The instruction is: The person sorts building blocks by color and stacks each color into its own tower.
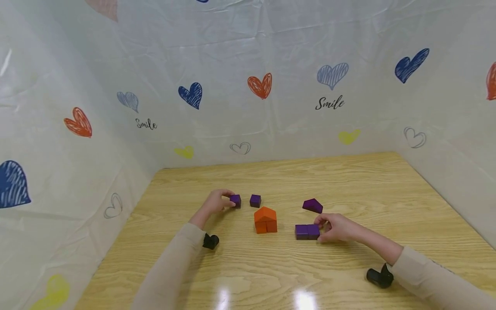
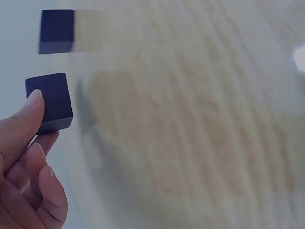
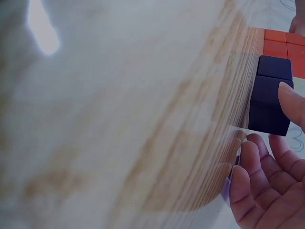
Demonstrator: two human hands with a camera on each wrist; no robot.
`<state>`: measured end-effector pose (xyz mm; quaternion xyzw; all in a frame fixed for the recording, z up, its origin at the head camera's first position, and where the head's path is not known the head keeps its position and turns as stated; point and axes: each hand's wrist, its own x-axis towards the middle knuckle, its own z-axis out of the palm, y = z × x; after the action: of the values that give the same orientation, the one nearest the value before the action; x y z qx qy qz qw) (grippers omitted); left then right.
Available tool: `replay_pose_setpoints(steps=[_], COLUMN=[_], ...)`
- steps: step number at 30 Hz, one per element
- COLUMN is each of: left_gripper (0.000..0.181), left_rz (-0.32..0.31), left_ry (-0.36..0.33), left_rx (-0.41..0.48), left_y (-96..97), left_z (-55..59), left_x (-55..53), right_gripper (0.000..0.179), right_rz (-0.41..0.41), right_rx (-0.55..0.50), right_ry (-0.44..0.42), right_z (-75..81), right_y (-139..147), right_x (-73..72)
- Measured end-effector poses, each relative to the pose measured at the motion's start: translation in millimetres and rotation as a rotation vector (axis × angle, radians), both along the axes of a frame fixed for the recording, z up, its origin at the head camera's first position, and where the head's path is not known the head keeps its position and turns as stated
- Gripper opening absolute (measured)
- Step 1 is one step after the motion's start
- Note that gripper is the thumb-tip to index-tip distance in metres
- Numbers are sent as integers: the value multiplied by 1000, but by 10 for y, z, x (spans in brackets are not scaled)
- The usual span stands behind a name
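Observation:
My left hand [image 1: 218, 201] pinches a purple cube [image 1: 235, 200] between thumb and fingers, toward the back left of the table. A second purple cube [image 1: 255, 200] stands a little to its right, apart from it. On the right, my right hand [image 1: 336, 228] has its thumb and a finger on the sides of a purple block [image 3: 269, 107]. Another purple block [image 1: 301, 232] sits flush against that block's left side. Between the hands stand orange blocks [image 1: 265, 226], topped by a peaked orange piece [image 1: 265, 213].
Behind the right hand lies a purple piece with slanted ends [image 1: 312, 206]. The wooden table [image 1: 248, 267] is bordered at the back and sides by a white sheet [image 1: 286, 125] printed with hearts. Each wrist carries a small black camera [image 1: 211, 242].

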<state>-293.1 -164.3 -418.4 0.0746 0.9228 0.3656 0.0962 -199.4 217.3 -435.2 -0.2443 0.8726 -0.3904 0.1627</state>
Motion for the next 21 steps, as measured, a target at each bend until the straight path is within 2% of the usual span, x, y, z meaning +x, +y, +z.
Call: replay_pose_setpoints(steps=[7,12,17,21], left_gripper=[39,40,39,37], left_rz=[-8,-23,-39,-82], left_ry=[70,102,161,217], left_rx=[5,6,-13,-13], left_y=[88,184,345,525], left_z=[314,474,598,672], left_x=[26,71,186,322], right_gripper=[40,40,39,39], right_rz=[-6,-5,-9,-13], right_rx=[8,5,4,5], right_ry=[-6,-6,-7,-3], right_z=[8,10,9,3], right_y=[-2,-1,-6,-13], right_x=[6,6,3,-2])
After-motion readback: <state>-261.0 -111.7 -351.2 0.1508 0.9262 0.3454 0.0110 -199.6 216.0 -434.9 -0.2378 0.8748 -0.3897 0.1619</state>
